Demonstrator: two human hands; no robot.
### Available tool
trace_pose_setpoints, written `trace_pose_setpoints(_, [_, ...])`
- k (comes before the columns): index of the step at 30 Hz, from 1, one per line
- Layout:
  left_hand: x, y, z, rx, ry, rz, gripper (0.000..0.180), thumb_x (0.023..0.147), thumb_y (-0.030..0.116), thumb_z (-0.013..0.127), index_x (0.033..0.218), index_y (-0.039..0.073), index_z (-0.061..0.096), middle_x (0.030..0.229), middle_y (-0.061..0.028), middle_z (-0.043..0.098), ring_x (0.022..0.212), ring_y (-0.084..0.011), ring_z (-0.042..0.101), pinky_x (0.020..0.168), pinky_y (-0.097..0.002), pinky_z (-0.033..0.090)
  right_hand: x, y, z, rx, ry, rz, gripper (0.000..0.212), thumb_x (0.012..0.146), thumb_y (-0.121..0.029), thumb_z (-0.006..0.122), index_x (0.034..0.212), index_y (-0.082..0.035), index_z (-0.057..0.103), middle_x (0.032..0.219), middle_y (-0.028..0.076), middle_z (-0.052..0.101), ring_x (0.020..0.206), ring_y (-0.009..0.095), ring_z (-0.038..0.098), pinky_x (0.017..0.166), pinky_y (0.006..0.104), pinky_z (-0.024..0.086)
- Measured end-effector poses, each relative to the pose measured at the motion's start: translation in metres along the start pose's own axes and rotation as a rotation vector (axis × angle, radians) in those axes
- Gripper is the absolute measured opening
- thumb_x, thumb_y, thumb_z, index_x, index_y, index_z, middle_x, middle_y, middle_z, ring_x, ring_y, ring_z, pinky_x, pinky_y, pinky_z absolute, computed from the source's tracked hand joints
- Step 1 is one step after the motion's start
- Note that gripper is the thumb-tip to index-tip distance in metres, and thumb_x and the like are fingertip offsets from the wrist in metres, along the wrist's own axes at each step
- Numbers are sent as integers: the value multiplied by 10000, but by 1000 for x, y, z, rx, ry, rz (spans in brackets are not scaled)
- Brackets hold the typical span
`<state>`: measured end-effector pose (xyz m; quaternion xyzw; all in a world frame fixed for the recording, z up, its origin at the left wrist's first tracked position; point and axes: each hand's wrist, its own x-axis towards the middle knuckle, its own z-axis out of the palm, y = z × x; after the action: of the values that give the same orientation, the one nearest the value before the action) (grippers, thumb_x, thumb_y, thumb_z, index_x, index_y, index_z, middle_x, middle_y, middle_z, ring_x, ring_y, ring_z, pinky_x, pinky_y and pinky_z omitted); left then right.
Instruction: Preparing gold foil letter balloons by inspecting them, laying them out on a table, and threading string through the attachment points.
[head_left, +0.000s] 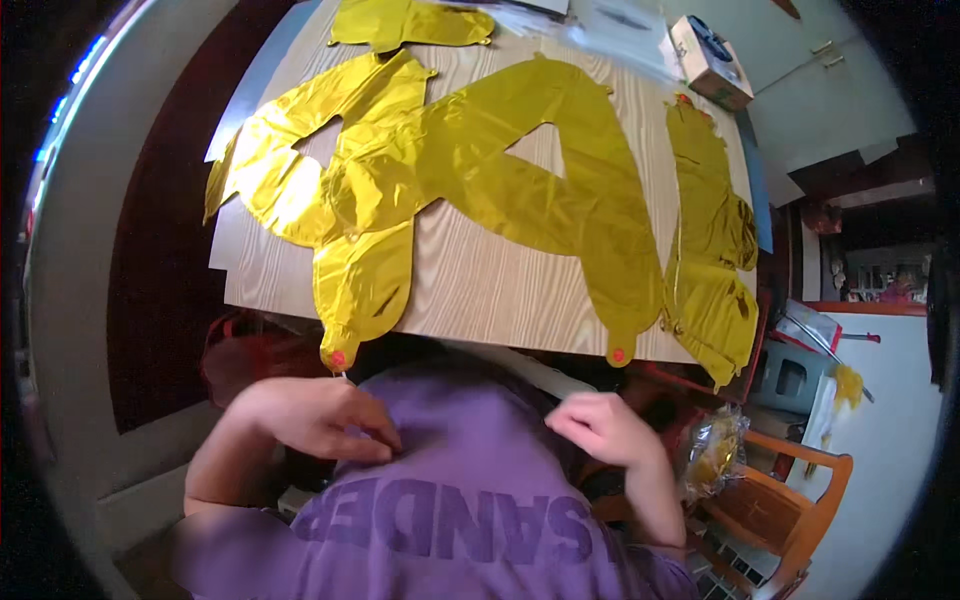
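Observation:
My left hand is held in front of my purple shirt, just below the near table edge. Its fingers curl inward, and whatever they may hold does not show. Across from it my right hand is closed with its fingertips bent in, their contents hidden too. Two flat gold foil balloons lie on the table: one shaped like a four, the other like a letter A. Their tabs with red marks overhang the near edge. A thin white straw-like piece shows under the left tab, close to my left hand.
Another gold foil balloon lies along the right side of the wood-grain table, and a further gold foil piece at the far edge. A small box stands far right. A wooden chair with a clear bag is at lower right.

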<state>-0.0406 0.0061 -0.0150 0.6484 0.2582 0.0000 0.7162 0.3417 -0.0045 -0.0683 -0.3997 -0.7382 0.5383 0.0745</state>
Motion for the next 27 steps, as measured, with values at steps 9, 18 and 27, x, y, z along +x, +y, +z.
trace_pose_setpoints(9, [25, -208, 17, 875, 923, -168, 382, 810, 292, 672, 1086, 36, 608, 1053, -207, 613, 1017, -395, 578, 889, -456, 470, 162, 120, 103, -118, -37, 161, 379, 861, -362, 609, 1082, -56, 647, 1032, 134, 657, 993, 236, 612, 888, 357, 462])
trace_pose_setpoints(18, [-24, -232, 32, 751, 923, -429, 351, 797, 322, 671, 1071, 105, 634, 970, -164, 622, 930, -387, 572, 823, -463, 481, 178, 110, 133, -104, -274, 75, 301, 825, -264, 682, 1055, -69, 667, 999, 102, 678, 961, 191, 620, 856, 328, 472])
trace_pose_setpoints(27, [-31, -244, 27, 634, 953, -254, 222, 772, 217, 682, 955, 90, 690, 913, -156, 613, 881, -361, 572, 779, -447, 480, 177, 93, 129, -148, -171, 71, 181, 831, -213, 631, 919, -61, 677, 881, 109, 691, 845, 203, 656, 775, 334, 499])
